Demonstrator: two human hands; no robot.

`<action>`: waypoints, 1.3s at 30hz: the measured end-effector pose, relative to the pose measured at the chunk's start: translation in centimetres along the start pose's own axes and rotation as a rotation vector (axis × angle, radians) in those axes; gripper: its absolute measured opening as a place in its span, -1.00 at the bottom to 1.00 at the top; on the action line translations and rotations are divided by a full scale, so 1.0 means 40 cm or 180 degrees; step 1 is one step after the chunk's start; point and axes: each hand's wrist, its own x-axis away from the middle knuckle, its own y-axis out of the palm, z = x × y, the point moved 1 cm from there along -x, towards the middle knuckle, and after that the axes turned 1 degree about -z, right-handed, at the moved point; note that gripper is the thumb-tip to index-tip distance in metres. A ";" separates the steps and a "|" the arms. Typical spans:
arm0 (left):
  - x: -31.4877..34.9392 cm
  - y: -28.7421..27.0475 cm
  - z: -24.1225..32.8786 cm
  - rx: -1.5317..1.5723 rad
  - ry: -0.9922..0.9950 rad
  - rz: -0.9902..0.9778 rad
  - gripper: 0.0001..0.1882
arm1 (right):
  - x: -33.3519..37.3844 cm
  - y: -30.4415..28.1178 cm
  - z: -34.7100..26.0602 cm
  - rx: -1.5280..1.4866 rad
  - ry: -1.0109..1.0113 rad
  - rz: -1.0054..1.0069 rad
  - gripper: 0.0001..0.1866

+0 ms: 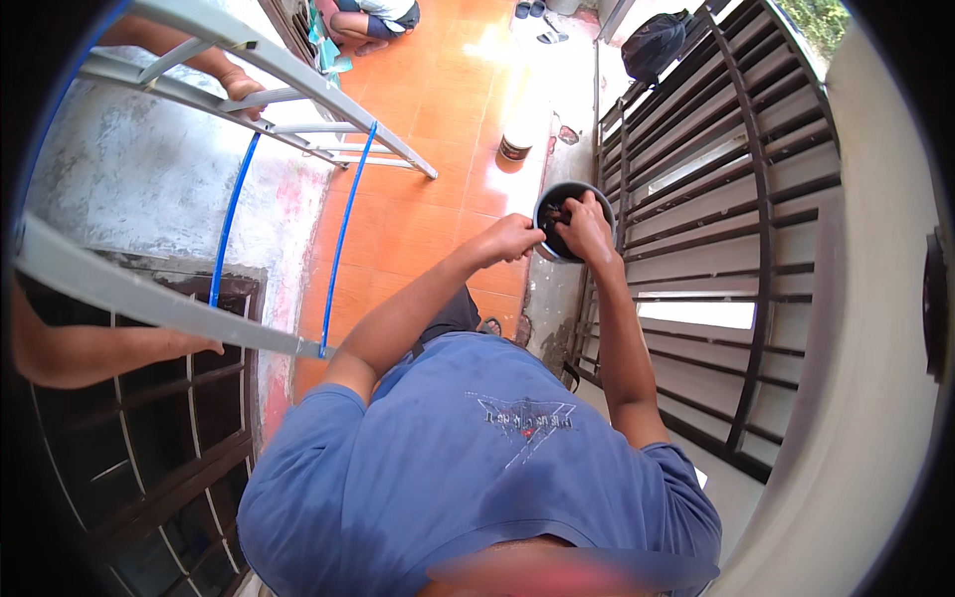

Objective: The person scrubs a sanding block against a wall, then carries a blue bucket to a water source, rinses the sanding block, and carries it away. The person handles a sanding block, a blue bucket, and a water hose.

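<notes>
A round container (571, 186) with a grey rim and dark inside, like a small bucket or pot, is held out in front of me, to the right of the middle. My left hand (504, 241) is closed at its left edge, thumb and fingers gripping the rim. Over the opening, my right hand (587, 231) reaches in with bent fingers from the right. Small dark and brownish bits show inside, beside those fingers. What the right fingers hold, if anything, is hidden.
At left, another person's hand (242, 90) grips an aluminium ladder (288, 80) with blue straps; a second hand (194, 343) is lower down. Someone sits on the orange tiles (428, 109). A can (514, 147) stands ahead; a dark metal gate (761, 219) lines the right.
</notes>
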 end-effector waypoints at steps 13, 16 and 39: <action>-0.567 -0.556 0.380 -0.0273 0.0197 0.0349 -0.76 | -0.926 0.028 0.146 0.0078 0.0295 -0.0867 -0.25; -0.688 -0.649 0.444 -0.0340 0.0097 0.0353 -0.76 | -1.088 0.029 0.175 0.0172 0.0459 -0.1094 -0.10; -1.551 -1.344 0.871 -0.0307 -0.0076 0.0248 -0.74 | -2.281 -0.027 0.451 -0.0112 0.0612 -0.0984 -0.27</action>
